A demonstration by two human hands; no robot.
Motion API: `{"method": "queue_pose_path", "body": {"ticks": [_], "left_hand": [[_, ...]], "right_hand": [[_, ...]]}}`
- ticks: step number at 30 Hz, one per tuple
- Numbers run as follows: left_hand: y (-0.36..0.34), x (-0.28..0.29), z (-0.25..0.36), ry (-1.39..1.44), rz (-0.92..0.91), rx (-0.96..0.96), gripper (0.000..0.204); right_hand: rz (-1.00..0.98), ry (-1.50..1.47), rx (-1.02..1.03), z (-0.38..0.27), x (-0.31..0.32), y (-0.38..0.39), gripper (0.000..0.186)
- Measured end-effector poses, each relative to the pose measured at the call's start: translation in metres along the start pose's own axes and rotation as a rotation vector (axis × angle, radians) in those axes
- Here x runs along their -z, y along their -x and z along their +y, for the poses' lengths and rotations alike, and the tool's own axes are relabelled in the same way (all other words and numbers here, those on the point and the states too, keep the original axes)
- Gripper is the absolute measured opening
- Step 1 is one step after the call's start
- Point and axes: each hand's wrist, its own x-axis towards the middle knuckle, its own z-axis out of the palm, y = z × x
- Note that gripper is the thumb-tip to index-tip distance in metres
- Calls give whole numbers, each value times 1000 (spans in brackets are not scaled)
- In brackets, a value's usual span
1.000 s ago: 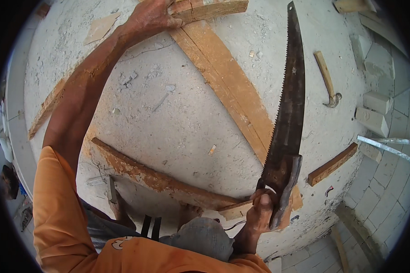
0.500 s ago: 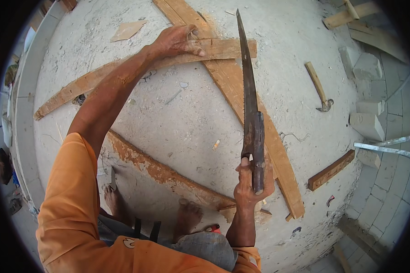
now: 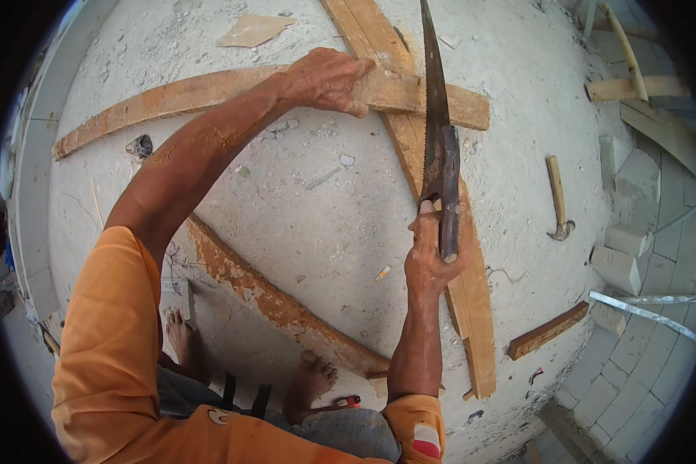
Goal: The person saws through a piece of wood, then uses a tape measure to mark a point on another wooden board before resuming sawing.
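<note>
My right hand [image 3: 435, 251] is closed round the dark handle of a handsaw [image 3: 435, 100]. The long tapering blade points away from me, its toothed edge on the left, and passes across a wooden plank [image 3: 185, 94] near that plank's right end. My left hand [image 3: 329, 81] grips the same plank left of the blade, thumb on the near edge and fingers over the top. This plank lies crosswise over a longer wooden board [image 3: 479, 340], which runs diagonally from the far middle to the near right.
A claw hammer [image 3: 557, 197] and a short wood block [image 3: 549, 331] lie to the right. A rough, cement-stained board [image 3: 263, 294] is near my bare feet. Pale blocks [image 3: 617, 267] and metal strips [image 3: 649, 315] stand at the right edge. A flat scrap [image 3: 255, 31] lies far left.
The saw has moved away from me, its blade now further across the plank. My view has shifted, and the plank's right end sits further right and lower. My left hand still grips the plank.
</note>
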Motion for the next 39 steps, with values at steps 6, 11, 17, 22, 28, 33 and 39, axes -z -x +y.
{"method": "queue_pose_path", "body": {"ticks": [6, 11, 17, 22, 28, 33, 39], "left_hand": [[0, 2, 1, 26, -27, -2, 86], [3, -7, 5, -51, 131, -54, 86], [5, -22, 16, -238, 238, -16, 86], [-13, 0, 7, -83, -7, 46, 85], [-17, -4, 0, -63, 34, -25, 78], [-24, -8, 12, -268, -6, 34, 73], [-20, -10, 2, -201, -52, 16, 65]], "right_hand": [[-30, -84, -127, -19, -14, -22, 35], [0, -70, -106, -16, -17, -27, 36], [1, -64, -46, -5, -20, -21, 37], [15, -66, -91, -6, -29, -31, 39], [28, -139, -107, -7, -32, -39, 39], [28, -132, -178, -24, -31, -52, 38], [-13, -17, -166, 0, 7, 30, 36]]}}
